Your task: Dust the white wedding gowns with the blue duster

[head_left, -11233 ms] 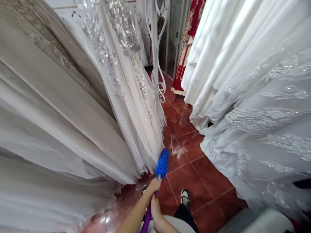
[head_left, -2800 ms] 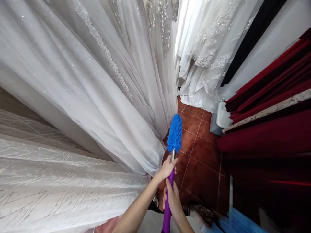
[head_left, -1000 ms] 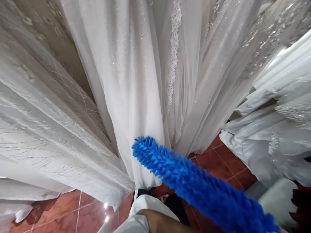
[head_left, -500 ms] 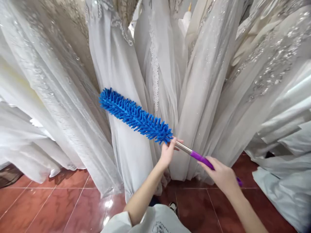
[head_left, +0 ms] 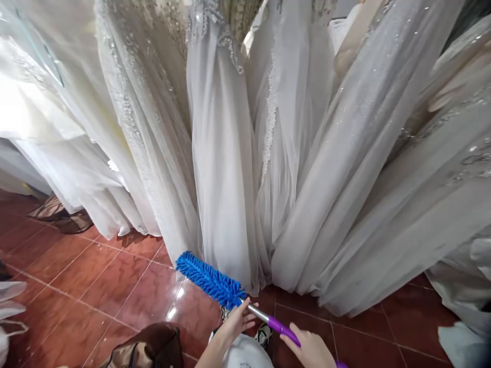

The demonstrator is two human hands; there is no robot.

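1. Head view, near middle: a blue duster [head_left: 210, 280] with a shaggy head slants low in front of the gowns, its tip toward the far left and its purple handle [head_left: 284, 330] toward the near right.
2. The right hand [head_left: 309, 346] is closed around the purple handle, whose end shows beyond the hand, to its right.
3. The left hand [head_left: 237, 321] is at the metal shaft [head_left: 258, 312], just below the bristles, thumb on one side and fingers loosely extended on the other; I cannot tell how firmly it grasps.
4. The bristles' tip overlaps the hem of a beaded gown [head_left: 149, 138] on the left; whether they touch is unclear.
5. Across the far side hang long white gowns, among them a plain-skirted one [head_left: 224, 168] in the middle and, just right of it, one with a lace strip [head_left: 270, 117].
6. Red tiles [head_left: 115, 286] cover the floor; a brown bag [head_left: 153, 347] sits near left, and a shoe [head_left: 264, 335] shows beneath the shaft.
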